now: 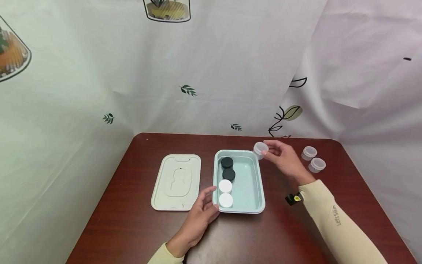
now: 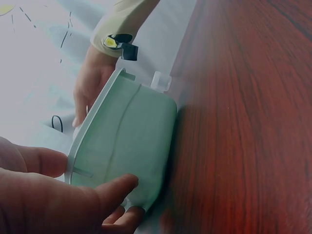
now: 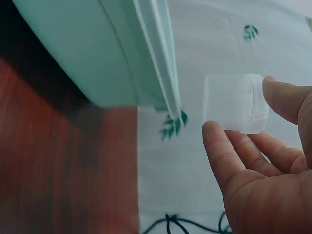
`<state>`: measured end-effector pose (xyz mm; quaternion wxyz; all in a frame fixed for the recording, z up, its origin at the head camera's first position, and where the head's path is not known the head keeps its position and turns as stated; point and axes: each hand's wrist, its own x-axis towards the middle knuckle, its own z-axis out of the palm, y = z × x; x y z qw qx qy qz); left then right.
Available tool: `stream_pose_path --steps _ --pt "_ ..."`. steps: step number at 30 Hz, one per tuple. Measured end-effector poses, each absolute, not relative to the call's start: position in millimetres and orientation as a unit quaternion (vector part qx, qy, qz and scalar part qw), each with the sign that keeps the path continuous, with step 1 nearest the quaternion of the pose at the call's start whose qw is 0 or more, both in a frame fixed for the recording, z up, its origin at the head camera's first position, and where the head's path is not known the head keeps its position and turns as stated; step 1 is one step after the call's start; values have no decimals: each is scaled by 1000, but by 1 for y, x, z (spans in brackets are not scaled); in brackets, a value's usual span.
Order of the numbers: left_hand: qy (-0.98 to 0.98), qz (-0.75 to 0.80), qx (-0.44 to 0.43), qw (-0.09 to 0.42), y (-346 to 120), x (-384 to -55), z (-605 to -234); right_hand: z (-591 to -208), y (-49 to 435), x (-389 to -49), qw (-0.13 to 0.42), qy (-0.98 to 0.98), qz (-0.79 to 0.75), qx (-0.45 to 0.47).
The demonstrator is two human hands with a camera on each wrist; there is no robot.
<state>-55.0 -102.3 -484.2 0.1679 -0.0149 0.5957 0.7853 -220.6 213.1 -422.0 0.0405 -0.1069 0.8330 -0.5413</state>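
My right hand (image 1: 284, 157) pinches a clear, frosted plastic jar with a screw lid (image 1: 260, 148) above the far right corner of a pale mint tub (image 1: 262, 194). In the right wrist view, the thumb presses the jar's ribbed lid (image 3: 257, 103) and fingertips support its body. At the tub's near left corner, my left hand (image 1: 200, 216) rests its fingertips against the outer wall and rim. Two black-lidded jars (image 1: 227, 162) and two white-lidded jars (image 1: 225, 200) line the tub's left side. In the left wrist view, fingers (image 2: 119, 187) lie against the tub's outer wall (image 2: 129, 131).
A flat off-white lid (image 1: 176, 183) lies left of the tub on the dark red-brown table (image 1: 122, 220). Two more frosted jars (image 1: 317, 165) stand at the right. A white printed cloth (image 1: 211, 66) hangs behind the table's far edge.
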Motion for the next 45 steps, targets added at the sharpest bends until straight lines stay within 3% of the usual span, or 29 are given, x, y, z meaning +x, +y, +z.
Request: stream_pose_path --steps 17,45 --pt "596 785 -16 168 -104 -56 -485 -438 163 -216 47 877 -460 -129" --pt "595 786 -11 168 -102 -56 -486 -443 124 -217 5 942 -297 -159"
